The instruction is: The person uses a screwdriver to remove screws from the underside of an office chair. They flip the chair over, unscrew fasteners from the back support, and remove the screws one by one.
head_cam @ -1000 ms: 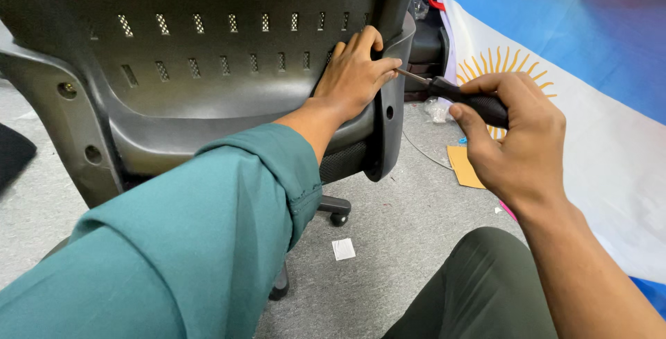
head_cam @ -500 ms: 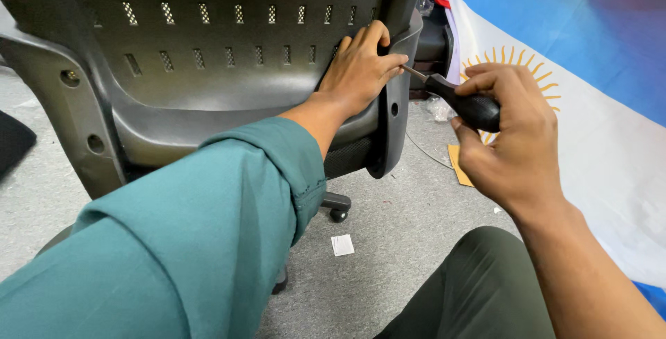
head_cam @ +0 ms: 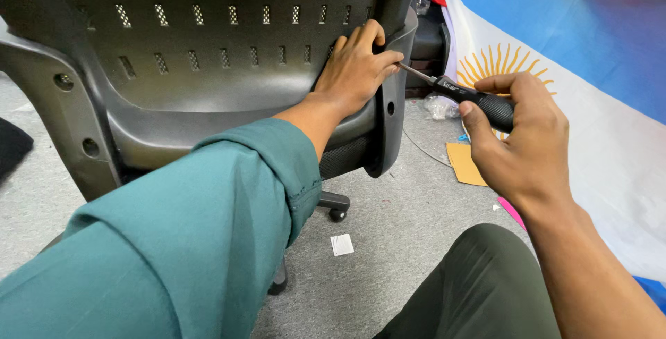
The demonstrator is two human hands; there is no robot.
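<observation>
A black plastic office chair back (head_cam: pixel 208 47) with rows of small slots fills the upper left. My left hand (head_cam: pixel 357 68) lies on its right edge, fingers curled around the side bracket (head_cam: pixel 393 96). My right hand (head_cam: pixel 520 138) grips a black-handled screwdriver (head_cam: pixel 479 99). Its metal shaft points left and its tip meets the bracket right by my left fingertips. A teal sleeve covers my left arm.
A blue and white cloth with a yellow sun (head_cam: pixel 576 54) hangs at the right. On the grey carpet lie a brown card piece (head_cam: pixel 463 164), a white paper square (head_cam: pixel 343 244) and a clear plastic bag (head_cam: pixel 441 107). A chair caster (head_cam: pixel 337 212) stands below the seat. My green trouser leg (head_cam: pixel 479 290) is at bottom right.
My right hand has shifted slightly and turned the screwdriver handle, the shaft staying at the bracket. My left hand keeps its hold on the chair edge.
</observation>
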